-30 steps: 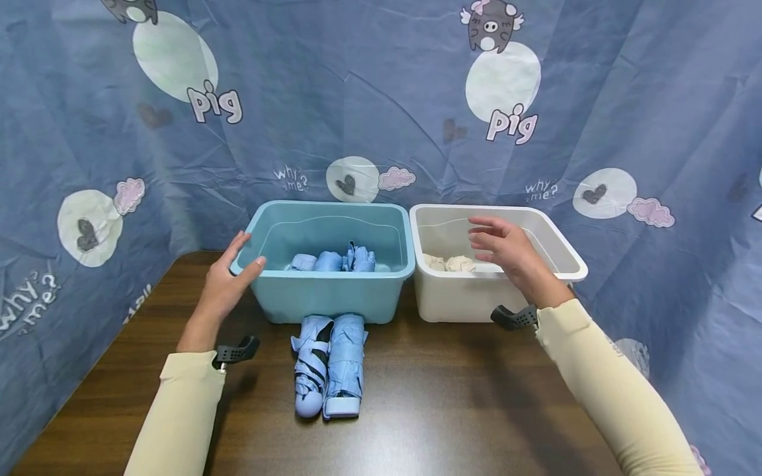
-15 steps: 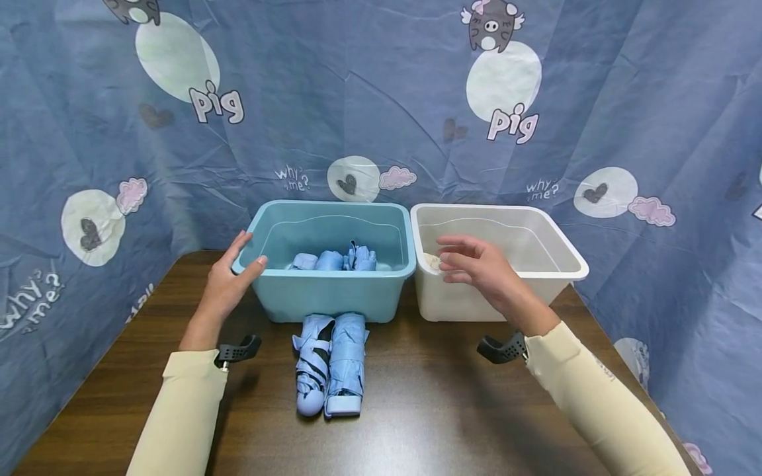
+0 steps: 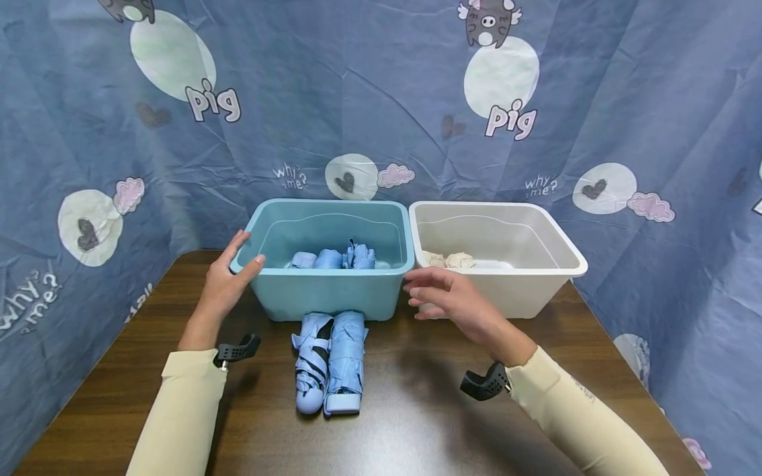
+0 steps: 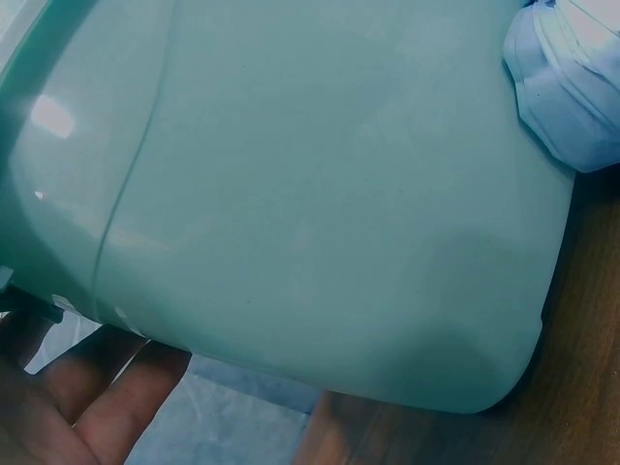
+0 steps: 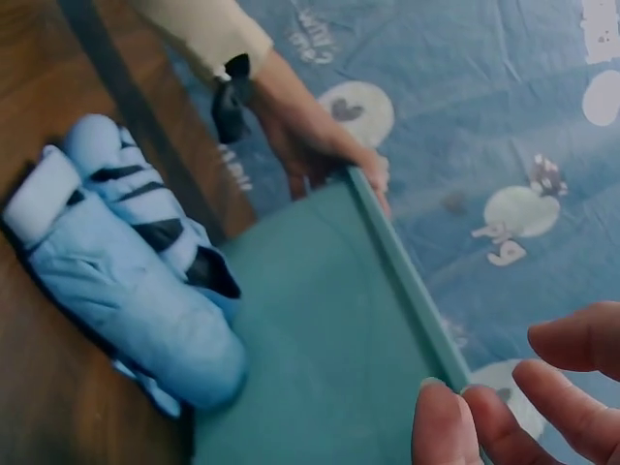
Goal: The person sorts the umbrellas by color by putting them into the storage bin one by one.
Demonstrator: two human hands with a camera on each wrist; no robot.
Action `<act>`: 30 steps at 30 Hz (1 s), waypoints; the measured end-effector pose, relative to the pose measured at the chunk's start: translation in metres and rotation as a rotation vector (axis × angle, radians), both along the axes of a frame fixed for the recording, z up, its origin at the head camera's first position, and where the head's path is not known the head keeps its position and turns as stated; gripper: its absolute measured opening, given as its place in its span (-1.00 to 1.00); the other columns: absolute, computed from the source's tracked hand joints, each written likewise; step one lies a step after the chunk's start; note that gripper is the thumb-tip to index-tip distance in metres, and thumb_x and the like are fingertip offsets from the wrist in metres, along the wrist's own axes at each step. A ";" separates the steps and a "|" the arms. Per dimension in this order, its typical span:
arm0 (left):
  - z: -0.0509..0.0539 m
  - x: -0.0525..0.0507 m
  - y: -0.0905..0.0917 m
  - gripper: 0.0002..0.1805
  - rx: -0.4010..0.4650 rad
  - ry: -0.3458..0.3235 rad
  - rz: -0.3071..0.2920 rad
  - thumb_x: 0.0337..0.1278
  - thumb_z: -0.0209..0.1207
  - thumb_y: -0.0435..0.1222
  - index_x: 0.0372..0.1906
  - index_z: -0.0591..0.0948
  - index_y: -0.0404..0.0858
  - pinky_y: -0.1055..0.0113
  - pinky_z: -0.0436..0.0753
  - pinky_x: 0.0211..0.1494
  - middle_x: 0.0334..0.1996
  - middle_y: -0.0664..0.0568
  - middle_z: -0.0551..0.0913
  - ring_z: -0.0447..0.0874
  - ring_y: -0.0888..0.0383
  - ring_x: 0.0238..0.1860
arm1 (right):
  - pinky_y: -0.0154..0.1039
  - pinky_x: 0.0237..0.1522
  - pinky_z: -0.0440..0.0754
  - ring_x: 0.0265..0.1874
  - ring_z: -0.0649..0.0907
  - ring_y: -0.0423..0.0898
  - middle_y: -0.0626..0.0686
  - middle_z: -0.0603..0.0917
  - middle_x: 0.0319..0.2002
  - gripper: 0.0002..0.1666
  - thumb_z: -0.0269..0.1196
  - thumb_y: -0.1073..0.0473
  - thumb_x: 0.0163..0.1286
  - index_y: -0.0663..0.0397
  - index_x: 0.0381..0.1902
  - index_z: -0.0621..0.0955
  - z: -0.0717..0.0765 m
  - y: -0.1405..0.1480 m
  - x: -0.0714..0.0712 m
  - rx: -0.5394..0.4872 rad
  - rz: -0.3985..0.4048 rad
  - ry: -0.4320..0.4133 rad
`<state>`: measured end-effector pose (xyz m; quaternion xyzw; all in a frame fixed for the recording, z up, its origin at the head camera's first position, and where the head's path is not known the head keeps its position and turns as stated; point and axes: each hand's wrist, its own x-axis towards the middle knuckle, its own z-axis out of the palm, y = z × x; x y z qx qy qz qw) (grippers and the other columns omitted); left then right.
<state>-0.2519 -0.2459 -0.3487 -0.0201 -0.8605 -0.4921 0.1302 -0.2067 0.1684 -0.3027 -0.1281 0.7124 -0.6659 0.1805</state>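
Observation:
In the head view my left hand (image 3: 223,284) holds the left front corner of a teal plastic bin (image 3: 324,291), thumb at the rim and fingers on the outer side. Several rolled light-blue bundles (image 3: 329,258) lie inside that bin. On the table before it lie two rolled blue folding umbrellas, a strapped one with a round knob end (image 3: 311,370) and one with a flat, squared end (image 3: 345,367). My right hand (image 3: 455,303), relaxed and holding nothing, hovers before the gap between the teal bin and a white bin (image 3: 506,294). Loosely bent fingertips (image 5: 446,421) show in the right wrist view.
Crumpled cream-coloured bundles (image 3: 458,260) lie in the white bin's left part. Both bins stand side by side at the back of a brown wooden table (image 3: 417,410). Behind them hangs a blue printed cloth (image 3: 369,99).
My right hand has moved left and down from over the white bin to in front of the gap between the bins. The left hand has stayed at the teal bin's corner.

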 end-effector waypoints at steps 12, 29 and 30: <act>0.001 0.001 0.000 -0.21 0.009 -0.001 -0.004 0.25 0.14 0.04 0.51 0.15 0.01 -0.23 0.06 0.39 0.53 0.16 -0.03 -0.08 -0.06 0.50 | -0.04 -0.12 0.67 0.00 0.62 0.15 0.32 0.48 0.14 -0.48 0.18 0.24 0.42 0.31 0.28 0.40 -0.039 -0.033 0.004 0.015 0.070 -0.077; 0.000 0.000 0.000 -0.22 0.024 -0.003 -0.002 0.26 0.13 0.05 0.51 0.15 0.01 -0.24 0.08 0.38 0.53 0.17 -0.04 -0.07 -0.08 0.49 | 0.08 -0.19 0.67 0.03 0.55 0.21 0.36 0.15 0.39 -0.11 0.35 0.17 0.23 0.14 0.43 0.21 -0.103 -0.073 0.009 0.000 0.003 -0.231; -0.001 0.000 0.000 -0.22 0.023 -0.001 -0.001 0.26 0.13 0.05 0.51 0.15 0.01 -0.23 0.08 0.39 0.53 0.17 -0.03 -0.06 -0.08 0.49 | 0.08 -0.20 0.67 0.02 0.56 0.19 0.35 0.13 0.39 -0.09 0.37 0.17 0.21 0.13 0.44 0.20 -0.105 -0.075 0.008 0.001 -0.004 -0.239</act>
